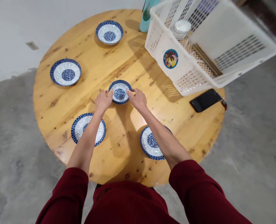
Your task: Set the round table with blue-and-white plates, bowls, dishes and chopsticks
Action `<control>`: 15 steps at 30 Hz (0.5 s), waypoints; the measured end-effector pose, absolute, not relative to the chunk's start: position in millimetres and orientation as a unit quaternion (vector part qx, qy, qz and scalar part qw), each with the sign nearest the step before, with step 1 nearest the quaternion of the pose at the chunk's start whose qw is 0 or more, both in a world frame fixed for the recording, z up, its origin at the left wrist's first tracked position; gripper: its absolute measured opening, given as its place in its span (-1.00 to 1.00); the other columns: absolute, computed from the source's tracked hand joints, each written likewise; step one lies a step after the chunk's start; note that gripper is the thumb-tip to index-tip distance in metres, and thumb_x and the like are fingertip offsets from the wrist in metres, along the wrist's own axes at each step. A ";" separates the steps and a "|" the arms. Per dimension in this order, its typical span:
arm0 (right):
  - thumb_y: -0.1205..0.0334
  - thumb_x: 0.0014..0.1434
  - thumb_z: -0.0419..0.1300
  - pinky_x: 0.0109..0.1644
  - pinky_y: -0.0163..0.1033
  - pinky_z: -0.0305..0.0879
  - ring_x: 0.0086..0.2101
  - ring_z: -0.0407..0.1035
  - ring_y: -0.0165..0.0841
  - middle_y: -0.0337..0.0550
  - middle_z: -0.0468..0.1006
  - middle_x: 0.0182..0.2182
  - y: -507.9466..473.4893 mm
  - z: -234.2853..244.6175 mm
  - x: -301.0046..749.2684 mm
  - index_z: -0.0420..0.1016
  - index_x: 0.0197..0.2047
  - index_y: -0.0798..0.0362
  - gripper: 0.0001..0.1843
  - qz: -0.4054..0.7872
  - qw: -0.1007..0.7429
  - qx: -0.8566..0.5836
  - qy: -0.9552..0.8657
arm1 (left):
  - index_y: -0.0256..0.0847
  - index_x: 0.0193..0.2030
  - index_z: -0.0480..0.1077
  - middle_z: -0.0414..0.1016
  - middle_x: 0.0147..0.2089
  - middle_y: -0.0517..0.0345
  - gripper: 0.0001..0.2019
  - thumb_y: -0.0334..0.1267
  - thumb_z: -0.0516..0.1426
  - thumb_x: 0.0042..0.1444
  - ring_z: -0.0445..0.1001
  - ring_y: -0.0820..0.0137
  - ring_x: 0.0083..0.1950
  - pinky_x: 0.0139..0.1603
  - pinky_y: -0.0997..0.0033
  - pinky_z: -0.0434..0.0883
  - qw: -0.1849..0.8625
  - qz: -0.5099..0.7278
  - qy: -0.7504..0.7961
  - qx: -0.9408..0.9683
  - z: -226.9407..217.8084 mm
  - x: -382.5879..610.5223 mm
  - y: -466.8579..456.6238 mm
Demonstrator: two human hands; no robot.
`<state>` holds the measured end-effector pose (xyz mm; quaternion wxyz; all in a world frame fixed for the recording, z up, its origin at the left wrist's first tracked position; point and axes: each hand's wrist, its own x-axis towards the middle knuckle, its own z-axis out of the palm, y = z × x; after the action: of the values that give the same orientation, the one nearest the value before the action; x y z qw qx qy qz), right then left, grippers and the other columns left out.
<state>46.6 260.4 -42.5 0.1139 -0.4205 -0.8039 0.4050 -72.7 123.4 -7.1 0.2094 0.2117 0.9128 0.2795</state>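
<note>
A small stack of blue-and-white patterned plates point(120, 92) sits at the middle of the round wooden table point(128, 62). My left hand point(102, 101) grips its left rim and my right hand point(138, 99) grips its right rim, fingers curled on the edges. Single matching plates lie around the table: one at the far side point(109, 32), one at the left point(65, 72), one under my left forearm point(79, 129) and one under my right forearm point(149, 146). Both of my sleeves are dark red.
A white plastic basket point(175, 62) stands on the right of the table, holding white bowls point(181, 28) and chopsticks point(206, 59). A black phone point(205, 99) lies by the right edge. A teal bottle point(147, 15) stands behind the basket. Grey concrete floor surrounds the table.
</note>
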 end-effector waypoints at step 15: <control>0.26 0.27 0.05 0.13 0.05 0.40 0.04 0.47 -0.03 0.01 0.64 0.00 252.3 6.7 36.4 0.54 0.16 -0.03 -0.56 0.288 0.056 -0.428 -0.855 | -0.14 0.36 0.43 0.56 0.26 -0.08 -0.49 -0.22 0.01 0.32 0.46 -0.07 0.33 0.33 -0.15 0.37 0.131 0.193 0.930 0.284 30.1 -80.2 129.7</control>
<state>36.4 252.3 6.7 0.0565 -0.4279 -0.8547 0.2884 -80.2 129.7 30.1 0.1311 0.2836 0.9302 0.1925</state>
